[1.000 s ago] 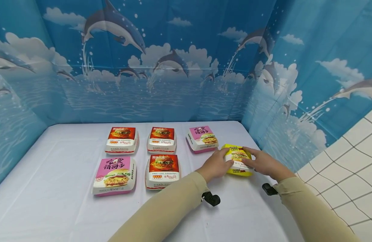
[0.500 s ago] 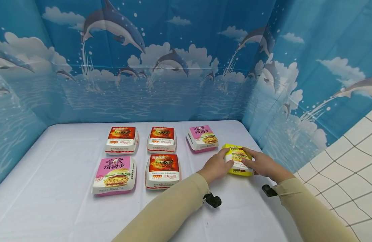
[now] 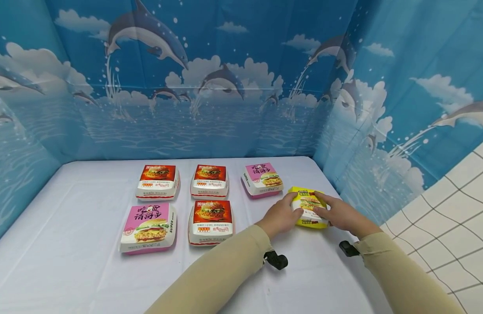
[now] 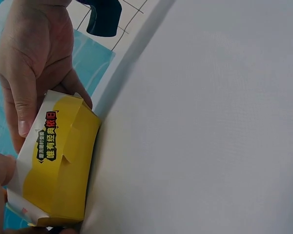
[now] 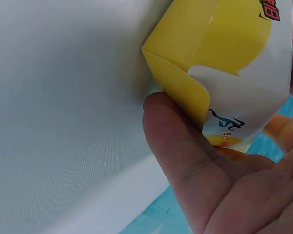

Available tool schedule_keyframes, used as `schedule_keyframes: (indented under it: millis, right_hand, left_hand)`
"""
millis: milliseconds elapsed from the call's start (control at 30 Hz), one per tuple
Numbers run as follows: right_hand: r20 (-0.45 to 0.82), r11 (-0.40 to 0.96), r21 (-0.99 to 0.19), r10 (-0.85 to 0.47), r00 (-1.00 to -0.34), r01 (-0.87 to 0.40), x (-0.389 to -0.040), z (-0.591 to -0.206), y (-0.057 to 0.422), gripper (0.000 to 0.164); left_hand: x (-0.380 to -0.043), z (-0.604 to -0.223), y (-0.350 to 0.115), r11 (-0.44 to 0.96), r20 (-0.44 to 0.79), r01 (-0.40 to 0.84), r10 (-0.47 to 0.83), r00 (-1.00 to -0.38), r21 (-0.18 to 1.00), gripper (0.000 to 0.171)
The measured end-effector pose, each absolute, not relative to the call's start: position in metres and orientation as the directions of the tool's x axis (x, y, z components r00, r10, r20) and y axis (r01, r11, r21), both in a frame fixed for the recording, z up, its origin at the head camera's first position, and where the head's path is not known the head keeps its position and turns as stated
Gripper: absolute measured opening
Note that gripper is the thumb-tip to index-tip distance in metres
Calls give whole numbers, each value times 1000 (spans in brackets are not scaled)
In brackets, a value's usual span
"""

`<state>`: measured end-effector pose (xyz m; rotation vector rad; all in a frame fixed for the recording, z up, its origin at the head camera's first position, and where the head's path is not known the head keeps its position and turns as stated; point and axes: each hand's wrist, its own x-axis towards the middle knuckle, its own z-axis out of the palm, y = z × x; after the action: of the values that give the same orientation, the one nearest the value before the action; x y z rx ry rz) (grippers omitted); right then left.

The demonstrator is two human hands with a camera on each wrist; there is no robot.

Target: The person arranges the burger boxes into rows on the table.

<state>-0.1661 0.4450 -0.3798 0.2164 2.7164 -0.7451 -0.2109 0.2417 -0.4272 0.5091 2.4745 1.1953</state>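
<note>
A yellow and white burger box (image 3: 309, 204) sits on the right part of the white table. My left hand (image 3: 279, 215) grips its left side, thumb near the front corner and fingers toward the back. From the right, my right hand (image 3: 341, 213) holds the opposite side, thumb over the lid. In the left wrist view the burger box (image 4: 63, 156) shows its yellow front wall, with my left thumb at its edge. The right wrist view has my right hand (image 5: 224, 190) with a finger low against the burger box (image 5: 224, 44), near the tabletop.
Left of the hands stand three red and white burger boxes (image 3: 211, 220) and a pink one (image 3: 149, 226). Another pink burger box (image 3: 262, 178) lies just behind my left hand. Dolphin-print cloth (image 3: 186, 122) surrounds the white table (image 3: 60, 244) at the back and sides.
</note>
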Motion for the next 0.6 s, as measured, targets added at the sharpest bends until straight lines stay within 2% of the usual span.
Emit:
schedule_keyframes:
  millis: [600]
  right_hand:
    - [-269, 879, -439, 71, -960, 188, -156, -371, 435, 86]
  left_hand:
    - [-199, -411, 232, 541, -147, 134, 444, -884, 830, 62]
